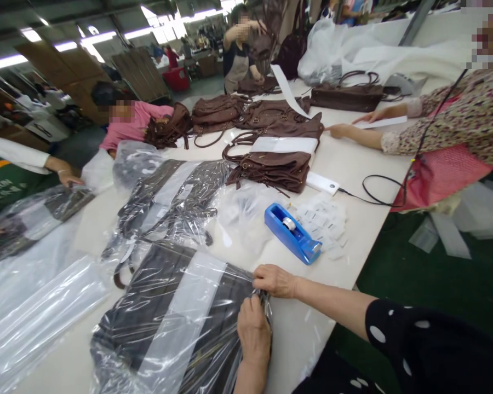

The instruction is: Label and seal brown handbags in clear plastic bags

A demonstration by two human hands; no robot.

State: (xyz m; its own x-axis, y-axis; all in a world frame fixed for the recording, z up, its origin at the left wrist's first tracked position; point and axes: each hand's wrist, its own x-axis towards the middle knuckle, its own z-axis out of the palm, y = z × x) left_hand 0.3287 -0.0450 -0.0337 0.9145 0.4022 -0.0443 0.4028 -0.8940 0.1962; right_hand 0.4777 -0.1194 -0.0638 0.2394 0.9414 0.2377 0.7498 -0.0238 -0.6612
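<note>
A dark handbag [156, 290] lies flat inside a clear plastic bag [119, 350], with a white paper band [184, 312] across it. My left hand [254, 328] is closed on the right edge of that plastic bag. Just above it, my right hand [274, 280] pinches the plastic at the upper right corner. The fingertips of both hands are partly hidden in the folds. Beyond my right hand stands a blue tape dispenser [293, 232], and white paper slips [322, 221] are scattered behind it.
Another bagged handbag [176, 191] lies farther up the table. Brown handbags [279, 169] line the far side. Clear plastic sheets [45, 323] cover the left. A white device [322, 183] trails a black cable. Co-workers' hands [340, 131] reach in at right and left [68, 172].
</note>
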